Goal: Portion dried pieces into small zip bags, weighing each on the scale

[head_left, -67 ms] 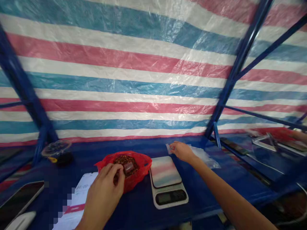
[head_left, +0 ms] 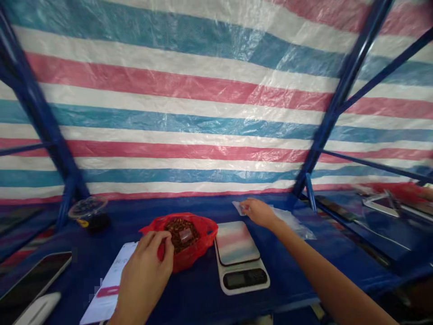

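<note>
My left hand (head_left: pixel 146 271) is at the near left rim of a red plastic bag (head_left: pixel 204 241), thumb and forefinger curled into a pinch. What they hold, if anything, is too small to make out. Inside the bag lie many small brown pieces (head_left: pixel 179 225), with a small clear plastic piece (head_left: pixel 185 235) on top. My right hand (head_left: pixel 259 212) reaches past the scale and pinches a small clear plastic bag (head_left: pixel 237 207). More clear bags (head_left: pixel 292 223) lie beneath its wrist. Between the hands sits a white kitchen scale (head_left: pixel 238 246) with a bare platform.
A lit phone (head_left: pixel 110 275) lies left of the red bag, partly behind my left arm. Farther left are a dark phone (head_left: pixel 37 275), a white device (head_left: pixel 40 309) and a clear round tub (head_left: pixel 89 214). Blue metal posts (head_left: pixel 324 126) frame the blue table (head_left: pixel 199 293).
The view has shifted slightly, so things sit a little farther right. My left hand has drawn slightly left, away from the clear piece in the red bag.
</note>
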`<control>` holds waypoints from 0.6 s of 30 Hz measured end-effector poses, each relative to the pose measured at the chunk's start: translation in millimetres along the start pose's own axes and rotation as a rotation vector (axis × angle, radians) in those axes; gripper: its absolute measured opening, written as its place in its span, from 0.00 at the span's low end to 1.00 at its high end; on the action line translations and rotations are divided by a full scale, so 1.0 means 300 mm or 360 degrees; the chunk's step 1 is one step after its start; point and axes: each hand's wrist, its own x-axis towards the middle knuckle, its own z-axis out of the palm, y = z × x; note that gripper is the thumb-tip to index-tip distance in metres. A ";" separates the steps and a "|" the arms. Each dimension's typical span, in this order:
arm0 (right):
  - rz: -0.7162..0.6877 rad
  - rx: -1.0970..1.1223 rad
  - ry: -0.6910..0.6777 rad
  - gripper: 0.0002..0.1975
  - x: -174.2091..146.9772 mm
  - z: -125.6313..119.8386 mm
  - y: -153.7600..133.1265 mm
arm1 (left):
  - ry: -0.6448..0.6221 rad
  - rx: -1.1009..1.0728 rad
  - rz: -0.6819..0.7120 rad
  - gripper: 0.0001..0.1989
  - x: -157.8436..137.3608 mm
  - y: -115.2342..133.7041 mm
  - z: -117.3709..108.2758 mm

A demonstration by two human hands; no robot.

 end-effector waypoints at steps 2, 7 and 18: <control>-0.0074 0.0058 0.0061 0.18 0.000 -0.028 -0.059 | 0.0033 0.0025 -0.0013 0.10 -0.010 -0.023 -0.013; -0.0753 0.0500 0.0194 0.14 -0.040 -0.062 -0.400 | -0.0116 -0.0055 0.0199 0.10 -0.041 0.020 -0.009; 0.0383 -0.0203 0.0199 0.14 -0.080 -0.041 0.052 | -0.0131 -0.0475 0.0634 0.11 -0.064 0.219 -0.016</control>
